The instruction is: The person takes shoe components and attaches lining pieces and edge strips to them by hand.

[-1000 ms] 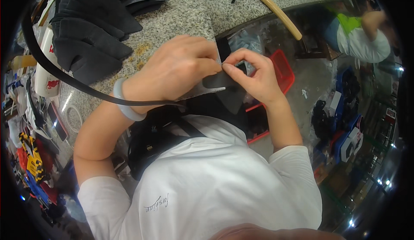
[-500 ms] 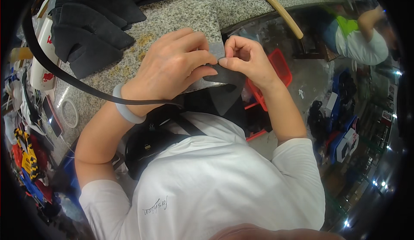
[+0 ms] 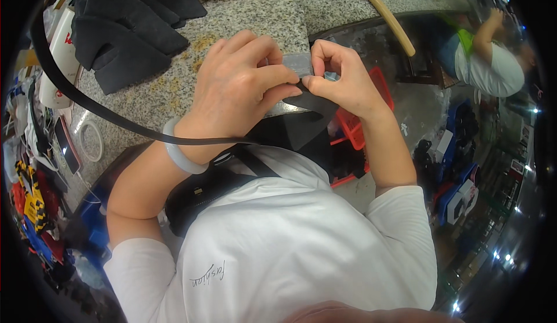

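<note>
My left hand (image 3: 241,82), with a pale bangle on the wrist, is closed in a pinch at the table's edge. Close against it, the thumb and bent forefinger of my right hand (image 3: 342,82) are pinched too. Between the fingertips is the edge of a dark, thin sheet piece (image 3: 307,102), which hangs below them; its material cannot be told. Just behind the fingers lies a clear, glassy-looking strip (image 3: 297,62) at the table's rim. My fingers hide most of the pinched edge.
Stacked black cut pieces (image 3: 125,44) lie on the speckled stone table (image 3: 255,10). A tool with a wooden handle (image 3: 383,13) reaches over the far edge. Red baskets (image 3: 351,127) stand below at right. A phone (image 3: 68,144) lies left; another person (image 3: 490,56) is at far right.
Both hands have shifted slightly right with the view, still pinching close together. More of the clear strip shows behind the fingers. The other person's arm has moved.
</note>
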